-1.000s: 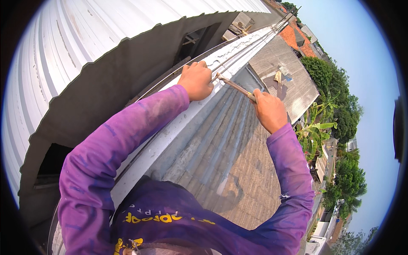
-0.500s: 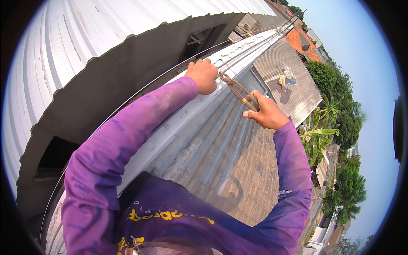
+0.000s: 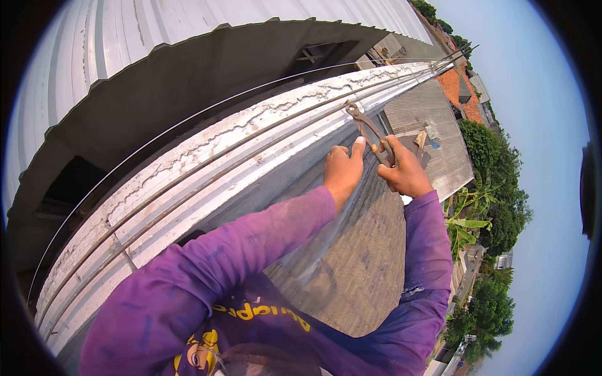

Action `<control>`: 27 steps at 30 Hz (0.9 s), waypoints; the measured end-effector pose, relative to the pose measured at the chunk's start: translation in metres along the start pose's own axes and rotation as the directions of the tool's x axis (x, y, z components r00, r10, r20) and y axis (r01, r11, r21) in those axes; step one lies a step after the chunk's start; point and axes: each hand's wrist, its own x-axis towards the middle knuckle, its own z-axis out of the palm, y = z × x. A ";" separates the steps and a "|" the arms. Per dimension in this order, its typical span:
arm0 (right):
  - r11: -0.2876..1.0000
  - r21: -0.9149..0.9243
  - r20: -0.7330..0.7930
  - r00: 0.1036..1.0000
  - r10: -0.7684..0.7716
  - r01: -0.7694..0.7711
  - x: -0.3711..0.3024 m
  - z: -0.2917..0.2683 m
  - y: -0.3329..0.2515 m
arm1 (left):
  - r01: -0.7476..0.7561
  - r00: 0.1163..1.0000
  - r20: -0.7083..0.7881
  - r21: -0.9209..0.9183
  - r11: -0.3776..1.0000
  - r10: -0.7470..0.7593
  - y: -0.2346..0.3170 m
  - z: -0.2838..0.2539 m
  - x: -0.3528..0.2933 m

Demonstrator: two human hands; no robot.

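Note:
My right hand (image 3: 406,169) is wrapped around the handles of a pair of rusty pincers (image 3: 365,124). Their jaws point up and away, at the nearer of two long steel rods (image 3: 251,153) running along a white wall top. Close beside the handles, on the left, is my left hand (image 3: 343,170), fingers curled in and thumb raised. Whether it grips a handle or something small is hidden.
The cracked white wall top (image 3: 207,145) slants from lower left to upper right. Beyond it are a thin cable and a corrugated metal roof (image 3: 188,19). A tiled roof slope (image 3: 357,263) drops away below my hands, with trees (image 3: 486,150) farther right.
My left hand has come off the rods by the pincer jaws and moved down and right, beside the handles. The right hand with the pincers has shifted slightly right; the view has tilted.

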 end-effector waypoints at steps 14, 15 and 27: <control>0.740 -0.673 -0.252 0.944 -0.212 -0.013 -0.016 0.024 0.003 | 0.108 0.974 0.219 -0.653 0.750 0.050 0.034 0.039 0.056; 0.684 -0.726 -0.325 0.914 -0.241 -0.078 -0.016 0.036 -0.003 | 0.083 0.976 0.206 -0.664 0.743 0.075 0.033 0.041 0.058; 0.754 0.476 0.439 0.865 0.241 -0.452 0.010 -0.017 0.015 | 0.320 0.864 0.501 -0.612 0.723 0.042 0.020 0.013 0.063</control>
